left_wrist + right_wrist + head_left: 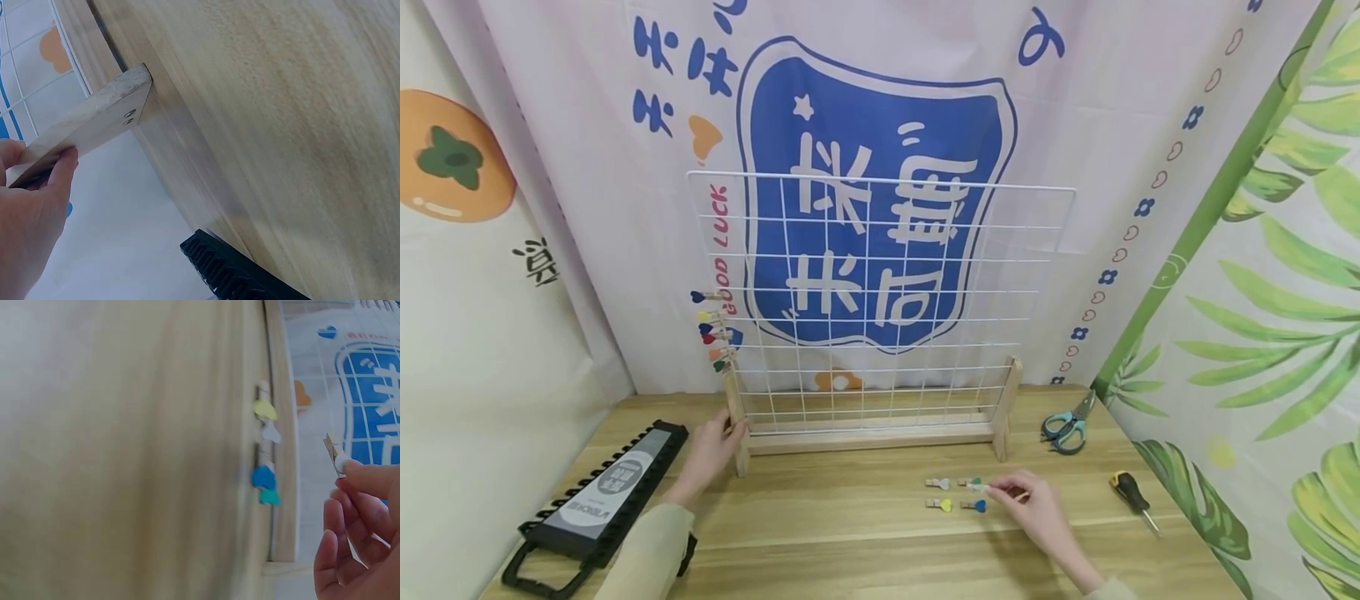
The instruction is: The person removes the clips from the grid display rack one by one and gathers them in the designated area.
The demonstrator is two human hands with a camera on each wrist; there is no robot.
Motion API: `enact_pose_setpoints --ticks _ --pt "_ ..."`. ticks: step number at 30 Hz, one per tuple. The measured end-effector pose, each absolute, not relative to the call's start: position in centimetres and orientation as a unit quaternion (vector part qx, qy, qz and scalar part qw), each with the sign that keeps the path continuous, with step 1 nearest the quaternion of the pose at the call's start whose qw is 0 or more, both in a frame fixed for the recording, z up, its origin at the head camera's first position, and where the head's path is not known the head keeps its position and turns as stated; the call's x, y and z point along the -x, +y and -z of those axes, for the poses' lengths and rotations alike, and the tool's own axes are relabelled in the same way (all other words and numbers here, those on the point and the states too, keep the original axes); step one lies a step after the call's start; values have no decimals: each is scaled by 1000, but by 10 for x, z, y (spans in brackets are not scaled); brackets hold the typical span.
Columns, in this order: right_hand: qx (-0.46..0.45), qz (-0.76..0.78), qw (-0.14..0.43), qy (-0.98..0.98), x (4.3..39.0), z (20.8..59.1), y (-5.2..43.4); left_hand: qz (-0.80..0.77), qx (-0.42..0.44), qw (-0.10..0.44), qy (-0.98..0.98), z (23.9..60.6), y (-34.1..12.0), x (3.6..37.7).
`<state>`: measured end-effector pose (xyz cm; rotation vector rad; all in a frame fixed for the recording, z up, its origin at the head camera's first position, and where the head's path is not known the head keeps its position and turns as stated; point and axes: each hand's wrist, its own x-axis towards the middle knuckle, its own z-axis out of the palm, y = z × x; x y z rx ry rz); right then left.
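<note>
My left hand (711, 450) grips the left wooden upright (100, 115) of a rack that carries a white wire grid (880, 180). Between thumb and finger of my right hand (1033, 510) is a small wooden clothespin (332, 450) with a white heart, held above the table. Just left of that hand lie more heart clothespins: a white one (938, 483), a yellow one (940, 504), a blue one (976, 505) and a green one (972, 482) partly covered by the held piece. Several coloured heart clothespins (707, 333) are clipped along the grid's left edge.
A black toothed holder (606, 479) with a grey label lies on the left of the wooden table (820, 533). To the right are blue-handled scissors (1066, 429) and a yellow-and-black screwdriver (1131, 493). A printed curtain (880, 108) hangs behind the rack.
</note>
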<state>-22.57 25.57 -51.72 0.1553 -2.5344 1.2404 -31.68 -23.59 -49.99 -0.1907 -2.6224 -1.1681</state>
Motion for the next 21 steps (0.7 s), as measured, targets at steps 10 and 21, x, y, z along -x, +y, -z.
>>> enact_pose_setpoints --ticks 10,21 --pt "-115 -399 117 -902 213 539 253 398 67 136 -905 501 -236 317" --pt "-98 -395 65 -911 209 542 260 410 76 134 -899 502 -236 318"
